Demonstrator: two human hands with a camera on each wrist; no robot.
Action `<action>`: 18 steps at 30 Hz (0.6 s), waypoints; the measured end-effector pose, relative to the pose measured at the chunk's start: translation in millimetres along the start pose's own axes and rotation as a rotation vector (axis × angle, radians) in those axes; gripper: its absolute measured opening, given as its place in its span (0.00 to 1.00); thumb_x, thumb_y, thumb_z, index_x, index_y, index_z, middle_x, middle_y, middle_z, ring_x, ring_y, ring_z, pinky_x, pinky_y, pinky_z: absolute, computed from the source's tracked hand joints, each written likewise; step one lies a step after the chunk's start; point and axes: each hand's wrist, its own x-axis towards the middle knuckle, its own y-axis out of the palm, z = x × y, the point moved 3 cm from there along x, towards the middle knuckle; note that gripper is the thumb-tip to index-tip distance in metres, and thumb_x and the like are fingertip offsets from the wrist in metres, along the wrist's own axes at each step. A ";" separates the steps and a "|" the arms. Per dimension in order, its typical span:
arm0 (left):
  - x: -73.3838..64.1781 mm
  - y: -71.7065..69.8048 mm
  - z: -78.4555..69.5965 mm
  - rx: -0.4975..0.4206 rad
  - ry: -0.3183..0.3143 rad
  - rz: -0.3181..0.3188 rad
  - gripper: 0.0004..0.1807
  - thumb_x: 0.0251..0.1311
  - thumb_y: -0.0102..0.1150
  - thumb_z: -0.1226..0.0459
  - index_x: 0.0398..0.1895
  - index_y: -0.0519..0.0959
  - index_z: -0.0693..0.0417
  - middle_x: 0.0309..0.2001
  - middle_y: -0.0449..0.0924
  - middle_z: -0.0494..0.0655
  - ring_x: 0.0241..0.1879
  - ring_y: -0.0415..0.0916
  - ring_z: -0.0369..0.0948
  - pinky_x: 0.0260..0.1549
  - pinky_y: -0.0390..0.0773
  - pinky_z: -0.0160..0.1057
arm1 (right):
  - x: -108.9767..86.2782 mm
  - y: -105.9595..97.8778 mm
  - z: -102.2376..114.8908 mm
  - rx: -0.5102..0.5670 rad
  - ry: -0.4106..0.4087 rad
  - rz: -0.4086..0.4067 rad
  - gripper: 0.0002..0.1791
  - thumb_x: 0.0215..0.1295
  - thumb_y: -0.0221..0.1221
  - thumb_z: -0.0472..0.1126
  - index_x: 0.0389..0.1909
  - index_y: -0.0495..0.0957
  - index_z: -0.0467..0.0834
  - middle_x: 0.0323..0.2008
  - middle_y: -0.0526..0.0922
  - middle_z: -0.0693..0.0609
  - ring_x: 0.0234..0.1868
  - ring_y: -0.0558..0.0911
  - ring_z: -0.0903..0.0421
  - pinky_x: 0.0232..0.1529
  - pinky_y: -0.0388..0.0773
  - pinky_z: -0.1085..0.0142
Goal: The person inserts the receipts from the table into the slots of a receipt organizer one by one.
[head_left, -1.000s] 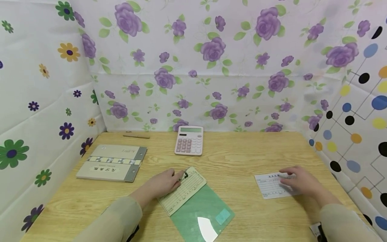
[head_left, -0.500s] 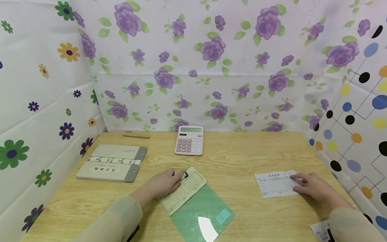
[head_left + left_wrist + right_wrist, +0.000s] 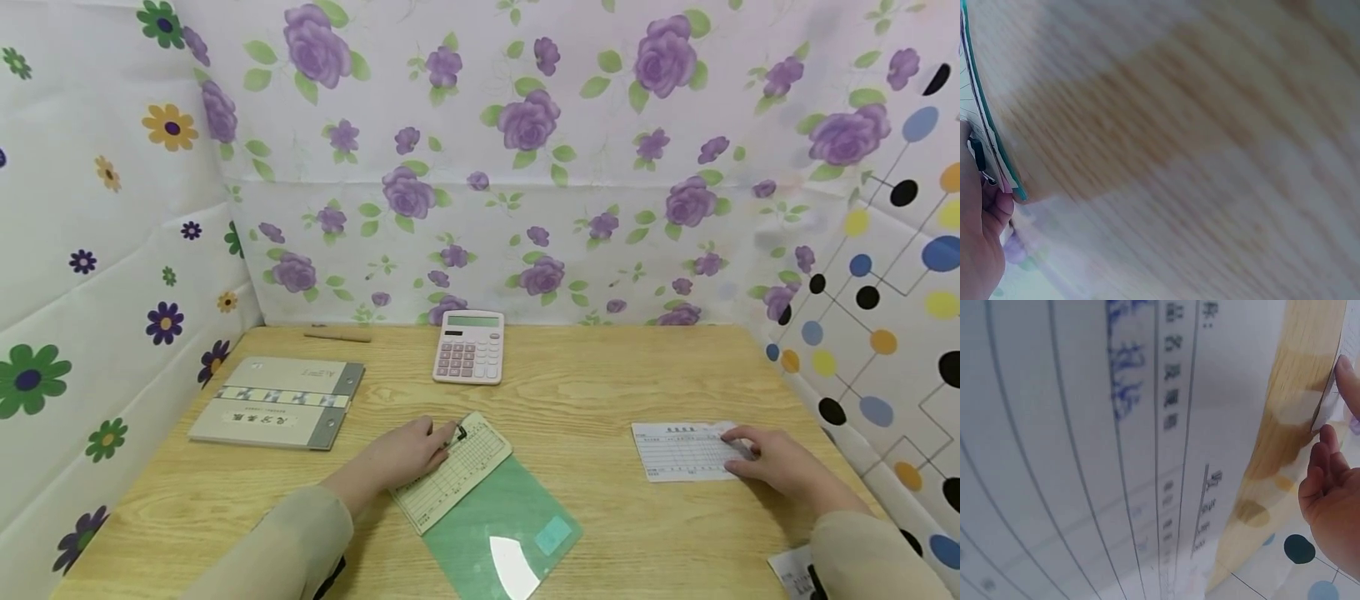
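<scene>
My left hand [image 3: 408,454] grips the clipped upper edge of a cream ruled receipt pad [image 3: 457,475]. A black clip [image 3: 461,432] shows beside its fingertips; in the left wrist view the clip [image 3: 977,155] sits close to the thumb. Under the pad lies a translucent green sheet [image 3: 495,525], angled toward the front. On the right, my right hand [image 3: 787,467] pinches the right edge of a white printed slip [image 3: 682,454] lying on the table. The right wrist view shows that hand [image 3: 1335,506] with thumb and fingers at the paper's edge.
A pink calculator [image 3: 468,348] lies at the back centre. On the left is a beige-and-grey binder [image 3: 277,375], with a thin brown stick [image 3: 337,334] behind it. Another paper [image 3: 795,571], partly hidden, lies by the right sleeve. Printed cloths [image 3: 487,225] enclose the table.
My right hand moved right across the slip to its right edge, and the slip turned slightly, its lower edge now more level. My left hand and the pad stayed in place.
</scene>
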 end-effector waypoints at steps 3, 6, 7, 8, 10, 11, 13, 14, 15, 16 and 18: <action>0.9 0.5 0.6 0.007 0.003 0.000 0.25 0.68 0.49 0.55 0.66 0.65 0.53 0.28 0.63 0.42 0.22 0.59 0.34 0.20 0.64 0.32 | -0.5 1.2 -0.7 0.018 0.032 0.008 0.33 0.55 0.64 0.56 0.55 0.72 0.38 0.46 0.73 0.24 0.48 0.73 0.30 0.46 0.65 0.37; 1.4 1.1 1.6 0.004 -0.008 0.012 0.26 0.68 0.49 0.55 0.67 0.65 0.52 0.29 0.63 0.42 0.23 0.59 0.34 0.21 0.65 0.32 | -0.5 2.7 -1.1 0.034 0.043 0.003 0.32 0.57 0.63 0.55 0.56 0.71 0.38 0.47 0.73 0.25 0.49 0.72 0.30 0.47 0.65 0.37; 1.5 1.3 1.9 0.003 -0.011 0.014 0.26 0.68 0.49 0.55 0.67 0.65 0.52 0.29 0.63 0.42 0.23 0.59 0.34 0.21 0.65 0.32 | -0.5 3.1 -1.1 0.039 0.044 -0.002 0.31 0.58 0.63 0.54 0.56 0.71 0.37 0.47 0.73 0.26 0.48 0.73 0.31 0.47 0.65 0.37; 1.5 1.3 1.9 0.004 -0.012 0.016 0.26 0.68 0.49 0.55 0.67 0.64 0.52 0.29 0.63 0.42 0.23 0.60 0.34 0.21 0.65 0.32 | -0.6 3.7 -1.0 0.044 0.043 -0.009 0.30 0.59 0.62 0.53 0.55 0.71 0.37 0.46 0.73 0.27 0.47 0.73 0.33 0.46 0.66 0.38; 1.2 0.9 1.7 0.001 -0.011 0.015 0.26 0.68 0.49 0.55 0.67 0.65 0.52 0.29 0.63 0.42 0.22 0.60 0.34 0.21 0.65 0.33 | -1.2 4.7 -0.5 0.060 0.043 -0.036 0.28 0.60 0.62 0.49 0.54 0.72 0.35 0.45 0.74 0.29 0.44 0.74 0.37 0.46 0.67 0.40; 1.3 0.9 1.6 0.002 -0.009 0.014 0.26 0.68 0.49 0.55 0.67 0.65 0.52 0.29 0.63 0.42 0.22 0.60 0.35 0.21 0.65 0.33 | -1.8 5.1 0.1 0.066 0.041 -0.055 0.26 0.60 0.62 0.47 0.54 0.72 0.35 0.44 0.75 0.31 0.43 0.74 0.39 0.45 0.68 0.41; 1.3 1.2 1.6 0.003 -0.007 0.013 0.26 0.68 0.49 0.55 0.67 0.65 0.52 0.29 0.63 0.43 0.22 0.59 0.35 0.21 0.65 0.33 | -2.7 4.8 1.5 0.075 0.044 -0.089 0.24 0.61 0.61 0.45 0.53 0.73 0.34 0.43 0.75 0.33 0.40 0.73 0.42 0.43 0.69 0.43; 1.3 1.5 1.8 0.003 -0.007 0.012 0.26 0.68 0.49 0.55 0.67 0.65 0.52 0.29 0.63 0.43 0.22 0.60 0.35 0.21 0.65 0.33 | -3.1 4.5 2.3 0.078 0.040 -0.110 0.23 0.61 0.61 0.43 0.52 0.73 0.34 0.42 0.75 0.33 0.40 0.73 0.43 0.42 0.69 0.44; 1.3 1.8 1.8 0.002 -0.007 0.013 0.26 0.68 0.49 0.55 0.67 0.65 0.52 0.29 0.63 0.43 0.22 0.60 0.35 0.21 0.65 0.33 | -3.3 4.1 2.6 0.084 0.040 -0.128 0.22 0.60 0.61 0.42 0.51 0.73 0.33 0.42 0.75 0.33 0.40 0.73 0.42 0.42 0.70 0.44; 1.4 2.2 2.0 0.002 -0.008 0.015 0.26 0.68 0.49 0.55 0.67 0.64 0.52 0.29 0.63 0.43 0.22 0.60 0.35 0.21 0.65 0.33 | -3.2 4.0 2.8 0.089 0.042 -0.139 0.22 0.60 0.61 0.42 0.51 0.73 0.33 0.42 0.75 0.32 0.41 0.73 0.41 0.42 0.70 0.44; 1.5 2.7 2.1 0.001 -0.008 0.016 0.26 0.68 0.48 0.54 0.67 0.64 0.52 0.29 0.63 0.43 0.23 0.60 0.35 0.21 0.65 0.33 | -3.3 3.5 2.9 0.104 0.050 -0.151 0.23 0.60 0.61 0.42 0.52 0.72 0.32 0.44 0.73 0.29 0.44 0.73 0.37 0.44 0.69 0.42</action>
